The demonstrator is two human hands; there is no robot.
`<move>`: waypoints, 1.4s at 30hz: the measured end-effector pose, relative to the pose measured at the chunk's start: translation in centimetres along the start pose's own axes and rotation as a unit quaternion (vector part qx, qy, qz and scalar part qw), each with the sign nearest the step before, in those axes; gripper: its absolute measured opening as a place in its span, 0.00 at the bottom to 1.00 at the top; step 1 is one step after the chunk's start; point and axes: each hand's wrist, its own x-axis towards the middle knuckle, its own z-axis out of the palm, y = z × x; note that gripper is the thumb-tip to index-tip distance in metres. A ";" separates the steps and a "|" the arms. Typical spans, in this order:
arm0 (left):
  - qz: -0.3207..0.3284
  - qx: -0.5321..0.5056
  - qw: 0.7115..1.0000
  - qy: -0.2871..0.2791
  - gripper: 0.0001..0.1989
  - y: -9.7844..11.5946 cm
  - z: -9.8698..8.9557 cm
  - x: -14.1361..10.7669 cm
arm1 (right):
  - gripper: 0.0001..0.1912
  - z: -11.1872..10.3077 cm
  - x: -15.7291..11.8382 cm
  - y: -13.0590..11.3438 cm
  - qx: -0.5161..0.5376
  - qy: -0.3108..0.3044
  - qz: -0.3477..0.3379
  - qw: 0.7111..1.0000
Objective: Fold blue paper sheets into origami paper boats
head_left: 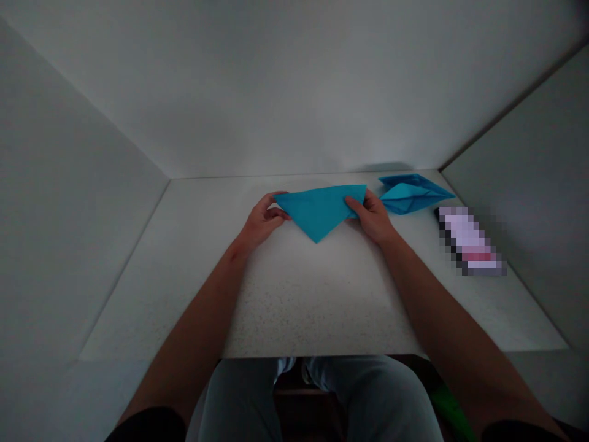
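Observation:
A sheet of blue paper (317, 212), folded to a triangle with its point toward me, is held between my two hands. My left hand (263, 221) grips its left corner, fingers behind and at the edge. At the right end my right hand (372, 215) pinches the paper, thumb on the front face and the other fingers partly hidden behind. Just right of that hand lies a folded blue paper shape (414, 194) with pointed ends, resting on the table.
The pale speckled table (304, 307) meets a white wall (294, 86) at its far edge, with panels on both sides. A blurred-out phone-like device (472, 240) lies at the right. My legs (317, 399) are below the front edge.

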 end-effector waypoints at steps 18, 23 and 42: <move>-0.030 0.004 0.999 0.011 0.17 1.1 0.1 0.3 | 0.25 0.1 0.3 0.1 0.059 0.009 0.021 0.998; -0.029 -0.013 0.999 0.013 0.20 0.6 -0.2 0.4 | 0.24 0.0 0.3 0.1 0.060 0.006 0.025 0.998; -0.041 -0.040 0.998 -0.018 0.28 -0.1 -0.4 0.4 | 0.25 0.0 0.3 -0.3 0.038 -0.005 0.025 0.999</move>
